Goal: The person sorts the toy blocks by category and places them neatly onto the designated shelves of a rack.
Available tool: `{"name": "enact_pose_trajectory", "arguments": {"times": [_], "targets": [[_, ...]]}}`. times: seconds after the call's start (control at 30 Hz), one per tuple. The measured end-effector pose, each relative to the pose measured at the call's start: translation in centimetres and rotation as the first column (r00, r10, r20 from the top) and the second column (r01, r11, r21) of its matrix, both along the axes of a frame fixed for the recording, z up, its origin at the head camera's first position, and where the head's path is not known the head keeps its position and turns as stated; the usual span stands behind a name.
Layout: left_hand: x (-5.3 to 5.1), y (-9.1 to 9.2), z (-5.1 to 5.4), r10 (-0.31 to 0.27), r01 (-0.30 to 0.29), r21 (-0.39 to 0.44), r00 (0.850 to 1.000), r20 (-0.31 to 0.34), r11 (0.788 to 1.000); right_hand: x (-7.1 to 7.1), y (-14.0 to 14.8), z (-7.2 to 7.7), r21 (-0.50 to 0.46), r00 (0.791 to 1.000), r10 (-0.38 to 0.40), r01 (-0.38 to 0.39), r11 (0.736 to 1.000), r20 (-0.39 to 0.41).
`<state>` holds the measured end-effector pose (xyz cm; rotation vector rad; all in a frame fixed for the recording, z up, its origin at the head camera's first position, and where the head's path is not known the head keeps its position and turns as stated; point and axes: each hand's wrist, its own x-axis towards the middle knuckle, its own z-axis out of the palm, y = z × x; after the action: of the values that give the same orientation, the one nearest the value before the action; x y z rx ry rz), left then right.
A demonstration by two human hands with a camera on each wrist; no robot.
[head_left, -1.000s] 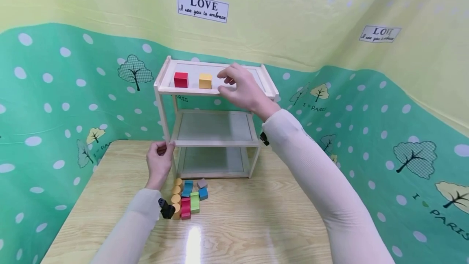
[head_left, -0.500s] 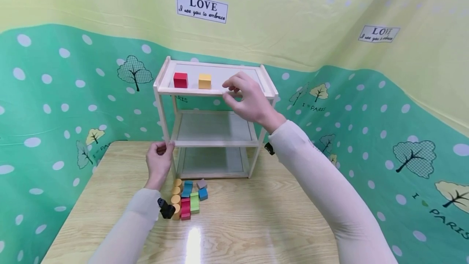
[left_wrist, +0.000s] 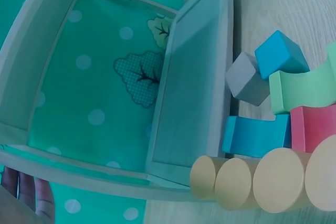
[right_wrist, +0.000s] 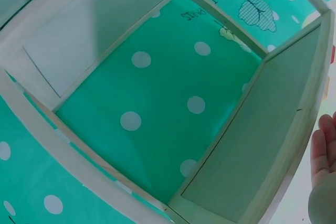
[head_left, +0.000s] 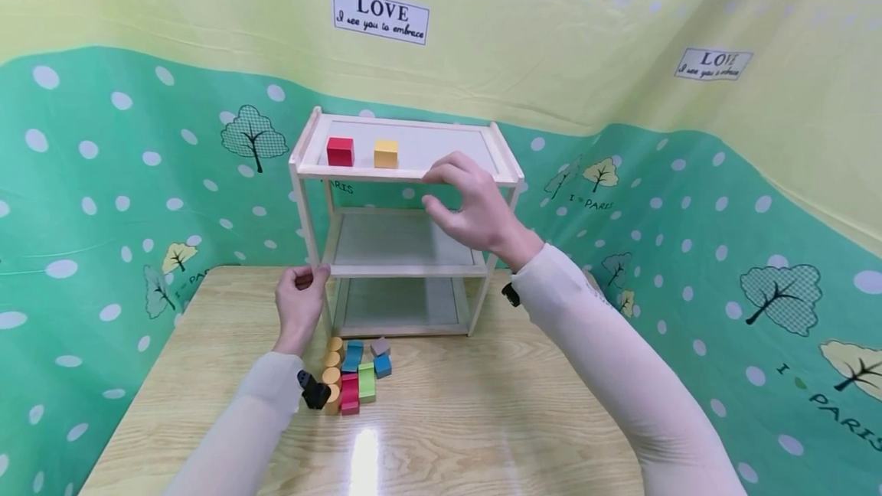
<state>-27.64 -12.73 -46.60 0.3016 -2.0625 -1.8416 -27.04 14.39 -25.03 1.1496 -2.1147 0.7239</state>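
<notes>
You stand in a small space curtained off with creased fabric (head_left: 172,182), which hangs beyond your left hand (head_left: 301,305) and well to the side of your right hand (head_left: 478,209). Its dots, cartoon trees and "LOVE" and "PARIS" lettering suggest a nursery or playroom, as do the coloured toy blocks (head_left: 367,385) just below your left hand on the wood-grain bench (head_left: 496,419). Whether it's a home, you cannot tell.
</notes>
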Motion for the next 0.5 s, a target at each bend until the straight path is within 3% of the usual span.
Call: {"name": "enact_pose_trajectory", "arguments": {"times": [0.17,0.5], "targets": [[0.0,0.1,0.2,0.004,-0.004,-0.026,1.000,-0.007,1.000,0.3,0.1,-0.8,0.007,1.000,0.017,-0.017,1.000,-0.019],[0.1,-0.2,0.3,-0.038,0.038,-0.048,0.999,0.000,0.998,1.0,0.4,-3.3,0.034,0.999,0.013,-0.015,0.999,0.043]]}}
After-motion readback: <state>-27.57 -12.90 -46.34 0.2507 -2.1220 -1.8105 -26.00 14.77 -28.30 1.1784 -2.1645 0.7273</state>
